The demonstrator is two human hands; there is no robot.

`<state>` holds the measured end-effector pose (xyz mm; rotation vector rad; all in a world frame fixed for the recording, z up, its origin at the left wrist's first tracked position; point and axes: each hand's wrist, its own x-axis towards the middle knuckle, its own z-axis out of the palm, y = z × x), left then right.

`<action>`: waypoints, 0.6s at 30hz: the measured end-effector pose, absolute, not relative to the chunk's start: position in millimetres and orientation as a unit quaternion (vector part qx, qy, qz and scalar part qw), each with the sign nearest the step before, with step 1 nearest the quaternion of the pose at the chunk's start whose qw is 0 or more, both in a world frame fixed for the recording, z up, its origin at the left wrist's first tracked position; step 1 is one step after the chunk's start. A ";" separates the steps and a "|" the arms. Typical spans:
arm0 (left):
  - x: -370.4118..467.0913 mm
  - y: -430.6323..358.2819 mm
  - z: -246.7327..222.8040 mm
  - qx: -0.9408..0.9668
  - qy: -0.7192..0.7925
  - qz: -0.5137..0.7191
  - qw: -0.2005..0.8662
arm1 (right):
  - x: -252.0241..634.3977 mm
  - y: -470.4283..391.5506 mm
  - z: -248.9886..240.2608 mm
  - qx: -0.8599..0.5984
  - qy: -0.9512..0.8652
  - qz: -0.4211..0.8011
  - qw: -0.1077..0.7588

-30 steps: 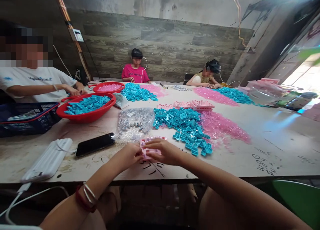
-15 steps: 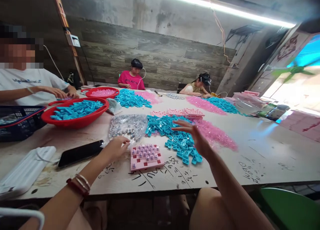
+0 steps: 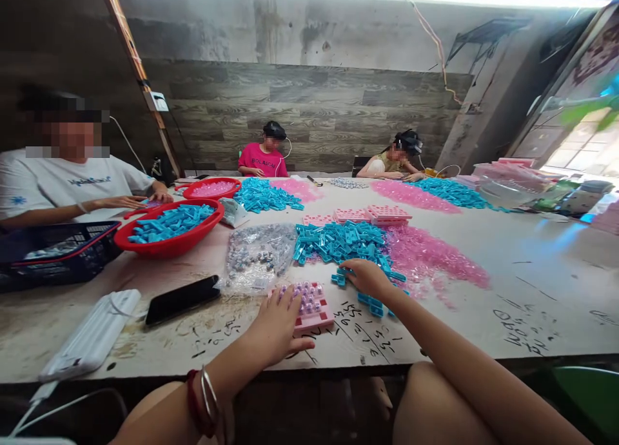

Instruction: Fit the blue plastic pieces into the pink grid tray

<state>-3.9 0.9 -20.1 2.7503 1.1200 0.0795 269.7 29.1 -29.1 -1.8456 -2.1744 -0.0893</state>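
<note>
My left hand [image 3: 278,326] rests with fingers spread on the left part of a pink tray [image 3: 316,320], which carries rows of small clear pieces with purple in them. My right hand [image 3: 368,278] is at the near edge of the blue plastic pieces [image 3: 338,242], its fingertips down by a small blue piece [image 3: 340,277]; the grip itself is too small to make out. Pink translucent pieces [image 3: 430,255] are heaped to the right of the blue ones. Left of them lies a clear plastic bag [image 3: 258,255] with small beads.
A black phone [image 3: 182,300], white power bank [image 3: 91,335], red basket [image 3: 213,229] of blue pieces and dark blue basket [image 3: 104,245] stand left. Pink trays [image 3: 387,214] are behind the blue heap. Three people sit across and at the left.
My left hand has moved from beside the pink tray onto it. My right hand has come down from above the blue pieces to their near edge. The view has shifted left and up.
</note>
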 end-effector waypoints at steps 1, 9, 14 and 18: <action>-5.0 -0.4 -14.9 0.924 0.371 0.026 0.094 | 269.7 28.8 -27.8 -0.641 -0.750 -0.039 0.158; -33.6 57.0 3.1 0.856 0.500 0.120 0.053 | 256.4 24.7 -22.5 -0.567 -0.752 0.032 0.335; -60.2 94.3 -4.8 0.798 0.600 0.050 0.027 | 233.8 16.5 -14.2 -0.521 -0.770 0.093 0.356; -58.1 97.5 -6.6 0.769 0.638 0.031 0.011 | 217.9 4.1 -4.6 -0.519 -0.776 0.154 0.323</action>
